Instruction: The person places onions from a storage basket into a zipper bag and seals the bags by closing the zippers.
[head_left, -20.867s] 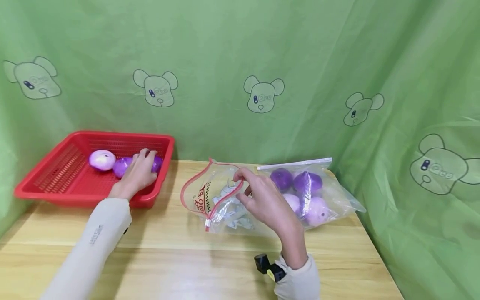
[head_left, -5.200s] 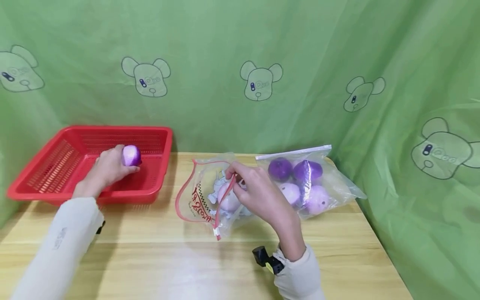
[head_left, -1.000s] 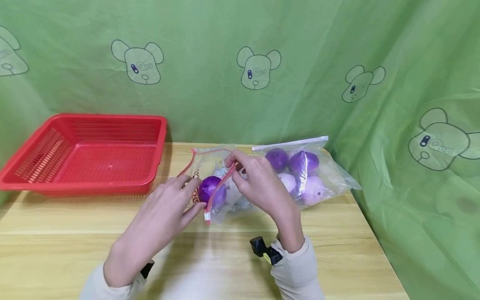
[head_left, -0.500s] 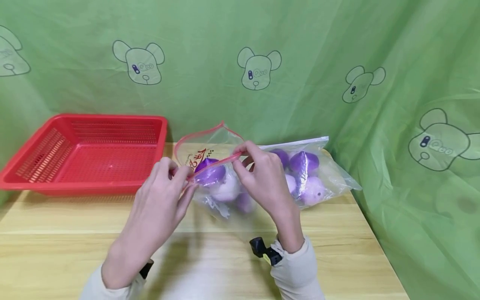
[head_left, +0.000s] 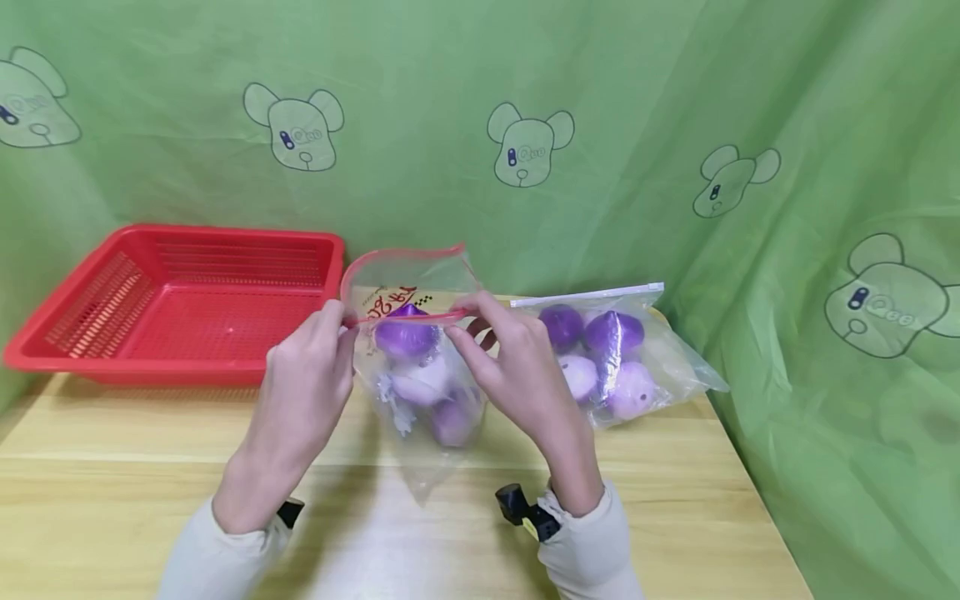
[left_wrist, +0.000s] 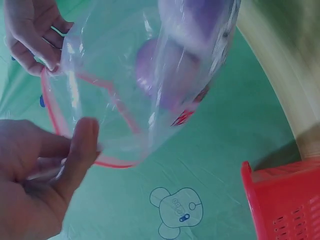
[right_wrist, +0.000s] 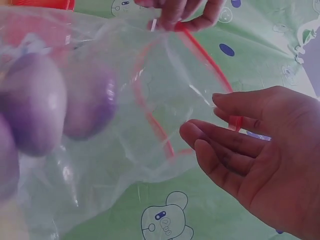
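Observation:
A clear zip bag point(head_left: 420, 462) with a red zip edge hangs between both hands, mouth up and gaping. Through its plastic show several onion-like purple and white round vegetables point(head_left: 405, 337). My left hand point(head_left: 303, 387) pinches the left end of the red edge, where its fingertips are partly hidden. The right hand point(head_left: 521, 358) pinches the near edge at the right. In the left wrist view the left thumb point(left_wrist: 86, 137) presses against the bag's rim. From the right wrist, thumb and forefinger of the right hand point(right_wrist: 270, 150) hold the red strip.
A red plastic basket point(head_left: 225, 367) stands at the left on the wooden table point(head_left: 360, 533). To the right lies a second clear bag point(head_left: 678, 367) with a white zip, holding several similar purple and pale vegetables. A green curtain point(head_left: 420, 100) hangs behind.
Earlier the left hand took the vegetables from the basket and put the last into the bag. It has since gripped the rim, and the bag has been lifted and turned upright.

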